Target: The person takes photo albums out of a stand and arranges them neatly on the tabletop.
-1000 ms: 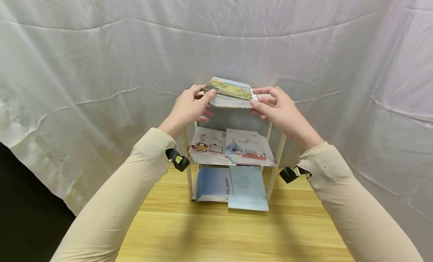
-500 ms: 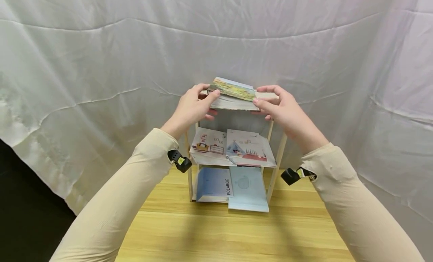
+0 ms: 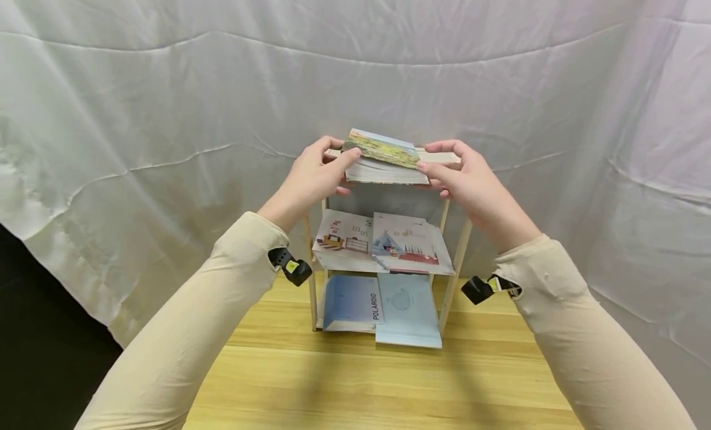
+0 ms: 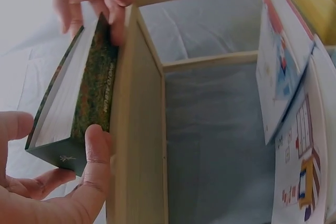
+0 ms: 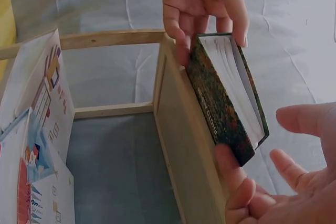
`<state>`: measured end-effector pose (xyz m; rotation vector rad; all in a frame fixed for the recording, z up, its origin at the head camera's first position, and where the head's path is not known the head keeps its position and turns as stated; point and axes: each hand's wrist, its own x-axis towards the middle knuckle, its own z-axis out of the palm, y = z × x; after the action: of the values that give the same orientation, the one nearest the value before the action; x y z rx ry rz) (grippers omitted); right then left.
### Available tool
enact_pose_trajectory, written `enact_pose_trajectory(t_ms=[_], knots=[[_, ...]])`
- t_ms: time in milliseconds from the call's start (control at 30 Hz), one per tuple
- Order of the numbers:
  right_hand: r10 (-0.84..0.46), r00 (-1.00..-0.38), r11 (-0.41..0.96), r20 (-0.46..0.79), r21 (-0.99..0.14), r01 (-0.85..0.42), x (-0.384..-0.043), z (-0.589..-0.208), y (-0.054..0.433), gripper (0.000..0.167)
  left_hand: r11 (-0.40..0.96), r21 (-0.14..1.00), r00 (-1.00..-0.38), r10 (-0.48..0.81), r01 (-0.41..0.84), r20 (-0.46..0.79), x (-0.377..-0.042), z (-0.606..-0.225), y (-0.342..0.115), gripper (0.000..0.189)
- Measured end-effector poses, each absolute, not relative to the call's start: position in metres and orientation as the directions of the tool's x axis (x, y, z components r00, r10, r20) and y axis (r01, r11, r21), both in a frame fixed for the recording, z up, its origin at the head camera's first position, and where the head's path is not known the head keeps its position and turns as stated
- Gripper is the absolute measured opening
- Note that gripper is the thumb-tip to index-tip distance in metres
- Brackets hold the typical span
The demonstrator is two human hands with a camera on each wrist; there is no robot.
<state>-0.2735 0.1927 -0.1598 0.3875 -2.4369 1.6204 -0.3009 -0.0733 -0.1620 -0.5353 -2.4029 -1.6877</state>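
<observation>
In the head view a thick photo album [image 3: 383, 151], with a landscape picture on its cover, is tilted over the shelf's top board. My left hand [image 3: 311, 177] grips its left end. In the left wrist view the thumb and fingers are bent round the album [image 4: 71, 98]. At the other end is my right hand [image 3: 458, 177], its thumb over the cover's corner. In the right wrist view the upper fingertip of my right hand [image 5: 299, 192] stands off the album [image 5: 231, 87], while a lower finger touches its edge.
A small wooden shelf [image 3: 461, 248] stands on a wooden table [image 3: 389, 387]. Illustrated books [image 3: 411, 235] lie on its middle level. On the lowest are a blue POLAROID book [image 3: 350, 297] and a pale blue book [image 3: 408, 310]. A light curtain [image 3: 355, 66] hangs behind.
Both hands and the album have shifted slightly right, and the album has come a little lower and nearer in the head view. The books on the lower levels stay put.
</observation>
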Motion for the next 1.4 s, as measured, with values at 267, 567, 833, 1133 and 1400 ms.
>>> enact_pose_trajectory(t_ms=[267,567,833,1133,1400], knots=[[-0.07,-0.964,0.442,0.257,-0.858,-0.261,-0.283,-0.148,0.202,0.055,0.062,0.969,-0.957,0.186,0.239,0.224,-0.305,-0.151,-0.068,0.022],[-0.082,-0.97,0.474,0.23,-0.847,-0.241,-0.28,-0.147,0.204,0.061,0.008,0.986,-0.965,0.206,0.167,0.162,-0.306,-0.149,-0.068,0.016],[-0.1,-0.962,0.455,0.254,-0.848,-0.271,-0.274,-0.151,0.206,0.068,-0.004,0.98,-0.954,0.228,0.198,0.194,-0.3,-0.155,-0.072,0.022],[-0.132,-0.961,0.491,0.242,-0.827,-0.275,-0.268,-0.152,0.213,0.079,-0.012,0.972,-0.935,0.272,0.234,0.229,-0.286,-0.164,-0.076,0.032],[-0.132,-0.955,0.535,0.265,-0.793,-0.294,-0.264,-0.162,0.216,0.085,-0.028,0.968,-0.914,0.322,0.25,0.246,-0.281,-0.174,-0.08,0.03]])
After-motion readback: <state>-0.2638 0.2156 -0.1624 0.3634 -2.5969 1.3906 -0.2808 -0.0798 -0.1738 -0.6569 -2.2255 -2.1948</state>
